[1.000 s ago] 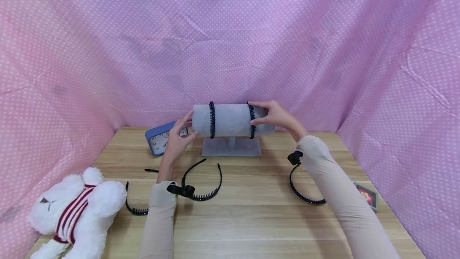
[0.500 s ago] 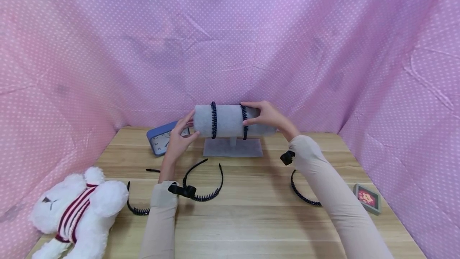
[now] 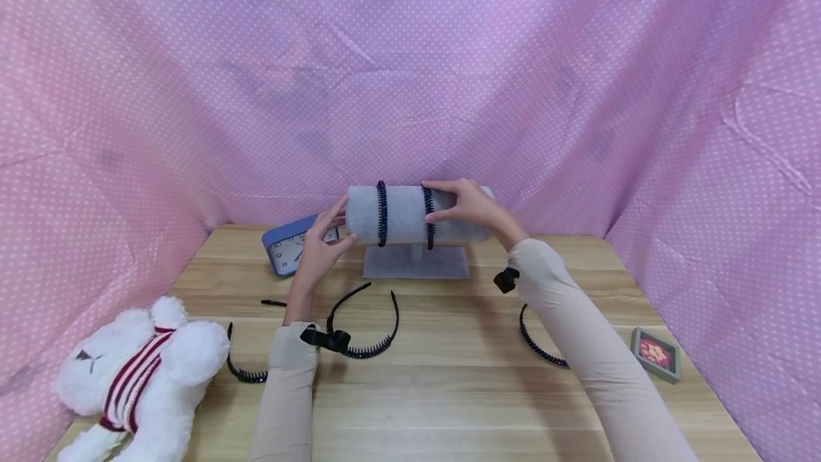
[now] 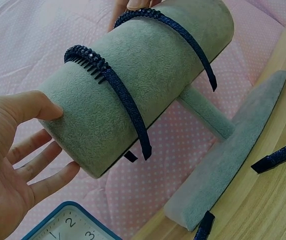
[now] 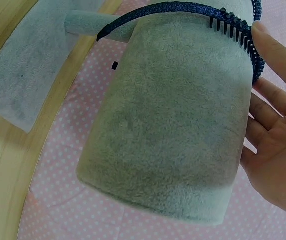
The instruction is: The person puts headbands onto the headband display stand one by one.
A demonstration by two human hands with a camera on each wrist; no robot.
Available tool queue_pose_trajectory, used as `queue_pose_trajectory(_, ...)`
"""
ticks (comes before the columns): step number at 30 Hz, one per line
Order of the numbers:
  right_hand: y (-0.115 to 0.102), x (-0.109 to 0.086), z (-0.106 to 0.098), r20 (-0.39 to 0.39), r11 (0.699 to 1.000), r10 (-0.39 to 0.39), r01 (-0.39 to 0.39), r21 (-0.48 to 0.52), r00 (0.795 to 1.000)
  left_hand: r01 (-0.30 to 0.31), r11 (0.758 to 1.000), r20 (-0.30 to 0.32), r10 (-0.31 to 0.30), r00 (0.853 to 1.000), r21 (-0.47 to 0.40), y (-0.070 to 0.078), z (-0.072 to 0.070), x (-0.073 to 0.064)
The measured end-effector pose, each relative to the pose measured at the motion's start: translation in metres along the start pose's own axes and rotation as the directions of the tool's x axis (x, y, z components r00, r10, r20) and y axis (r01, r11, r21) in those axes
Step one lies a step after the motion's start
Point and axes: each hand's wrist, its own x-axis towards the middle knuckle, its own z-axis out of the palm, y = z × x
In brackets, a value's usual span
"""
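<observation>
A grey plush roll-shaped display stand [image 3: 406, 223] stands at the back of the table and bears two dark blue toothed headbands. The left headband [image 3: 382, 214] sits around the roll toward its left end. My right hand [image 3: 471, 204] holds the right headband [image 3: 430, 223] between thumb and forefinger, near the middle of the roll. In the right wrist view, the thumb lies on the beaded, toothed part of that headband [image 5: 233, 25]. My left hand [image 3: 318, 241] grips the roll's left end, thumb [image 4: 45, 106] on its front and fingers at the end face.
A blue clock [image 3: 285, 248] stands behind my left wrist. More headbands lie on the wood table: one [image 3: 365, 353] in front of the stand, one [image 3: 539, 349] by the right sleeve, one [image 3: 246, 376] beside a white plush bear [image 3: 173, 369]. A small framed picture [image 3: 656, 353] lies at right.
My right hand has slid the right headband leftward along the roll, toward the other headband. The left hand keeps its hold on the roll's end.
</observation>
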Motion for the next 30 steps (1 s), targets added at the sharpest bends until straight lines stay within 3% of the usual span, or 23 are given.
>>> queue_pose_trajectory(17, -0.009, 0.010, 0.009, 0.016, 0.998, -0.054, 0.054, -0.032, 0.998, -0.012, 0.999, 0.001, 0.012, 1.000, -0.045, -0.003, 0.000, 0.000)
queue_pose_trajectory(26, -0.015, 0.013, 0.014, 0.013, 0.997, -0.061, 0.061, -0.048, 0.998, -0.032, 0.999, -0.016, 0.032, 0.999, -0.032, -0.031, 0.000, 0.007)
queue_pose_trajectory(30, -0.016, 0.014, 0.016, 0.008, 0.996, -0.063, 0.064, -0.059, 0.998, -0.037, 0.999, -0.020, 0.037, 0.999, -0.029, -0.035, 0.000, 0.007)
